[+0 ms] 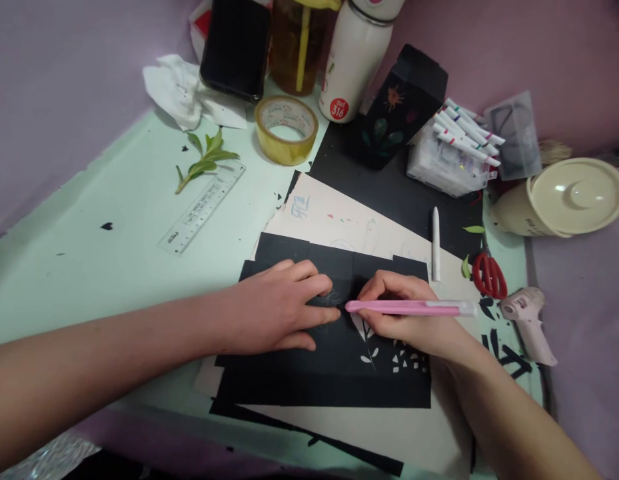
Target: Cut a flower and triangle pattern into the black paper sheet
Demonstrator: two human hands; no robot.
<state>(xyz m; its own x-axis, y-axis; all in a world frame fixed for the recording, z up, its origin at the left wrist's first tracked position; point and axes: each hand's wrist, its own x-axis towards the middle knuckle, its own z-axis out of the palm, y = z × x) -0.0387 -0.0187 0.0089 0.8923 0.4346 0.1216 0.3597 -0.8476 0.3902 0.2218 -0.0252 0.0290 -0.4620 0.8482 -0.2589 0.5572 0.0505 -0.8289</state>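
My left hand lies on the black card, fingers spread and pressing on it beside a faint sketched drawing. In my right hand is a slim pink pen-shaped tool with a pale, see-through end. Its working tip is hidden behind my fingers, so I cannot tell whether it is a pen or a knife. Near that hand the card has leaf-shaped cut-outs and several small cut-outs, with pale paper showing through. Beneath it lies a pale sheet with marks on it.
A clear ruler, a leafy sprig and a tape roll lie left. Behind stand a phone, a white bottle and a black box. Right are markers, red-handled scissors, a glue gun and a lidded cup.
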